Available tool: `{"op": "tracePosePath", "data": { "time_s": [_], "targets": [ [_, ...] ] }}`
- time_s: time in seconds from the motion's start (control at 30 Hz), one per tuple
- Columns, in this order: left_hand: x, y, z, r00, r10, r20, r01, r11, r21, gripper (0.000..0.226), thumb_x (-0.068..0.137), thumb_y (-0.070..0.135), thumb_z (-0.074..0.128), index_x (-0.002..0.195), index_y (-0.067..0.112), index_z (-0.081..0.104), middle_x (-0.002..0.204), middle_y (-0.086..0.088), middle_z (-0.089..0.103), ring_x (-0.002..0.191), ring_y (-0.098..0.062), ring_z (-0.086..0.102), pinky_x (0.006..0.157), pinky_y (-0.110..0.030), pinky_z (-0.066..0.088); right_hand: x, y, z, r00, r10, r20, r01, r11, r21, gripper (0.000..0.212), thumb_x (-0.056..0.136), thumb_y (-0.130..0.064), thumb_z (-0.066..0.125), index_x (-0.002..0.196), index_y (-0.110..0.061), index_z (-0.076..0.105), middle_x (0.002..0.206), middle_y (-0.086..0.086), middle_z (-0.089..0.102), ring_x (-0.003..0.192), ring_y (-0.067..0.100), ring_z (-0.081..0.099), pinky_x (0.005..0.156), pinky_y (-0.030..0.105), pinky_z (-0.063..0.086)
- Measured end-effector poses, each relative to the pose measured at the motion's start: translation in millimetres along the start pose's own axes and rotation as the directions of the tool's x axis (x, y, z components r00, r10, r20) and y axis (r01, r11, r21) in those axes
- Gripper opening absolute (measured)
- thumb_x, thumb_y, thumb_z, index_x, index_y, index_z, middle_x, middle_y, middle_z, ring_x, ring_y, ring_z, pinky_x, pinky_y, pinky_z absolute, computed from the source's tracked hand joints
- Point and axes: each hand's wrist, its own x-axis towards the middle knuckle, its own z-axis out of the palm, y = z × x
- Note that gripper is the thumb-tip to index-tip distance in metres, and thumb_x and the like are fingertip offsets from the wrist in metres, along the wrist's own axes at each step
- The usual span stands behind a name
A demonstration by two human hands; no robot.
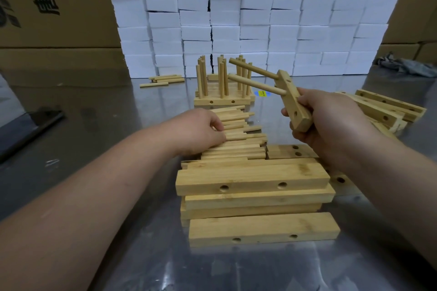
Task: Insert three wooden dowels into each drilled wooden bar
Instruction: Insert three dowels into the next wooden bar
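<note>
Drilled bar (291,92), two dowels (253,68) in, clamped in right hand (331,120) | left hand (201,130) on loose dowels (238,142), grip unclear | we judge a skewed third insertion could jam.

hands (196,130): 2 | held bar (292,104): 1 | dowels (253,68) in it: 2

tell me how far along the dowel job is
Done: a cluster of finished bars stands at the back with dowels upright. In hand: the right hand holds a bar with two dowels seated, and the left hand is on the loose dowel pile, likely for the third. Left: the front stack of empty bars, plus more empty bars at the right.
</note>
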Motion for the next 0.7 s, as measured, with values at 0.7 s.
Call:
{"op": "tracePosePath", "data": {
  "time_s": [0.7],
  "targets": [
    [-22, 30, -3, 0.909, 0.275, -0.313, -0.377, 0.863, -0.337, 0.011, 0.084, 0.022, 0.063, 0.08, 0.032, 0.063, 0.073, 0.016, 0.063, 0.068, 0.0, 0.055, 0.062, -0.016, 0.045, 0, 0, 0, 0.986, -0.158, 0.061, 0.167, 0.966, -0.198, 0.025, 0.092, -0.008, 0.035, 0.087, -0.01, 0.059, 0.056, -0.003, 0.055, 0.058, 0.016, 0.045, 0.064, 0.033, 0.04]
  ]
}}
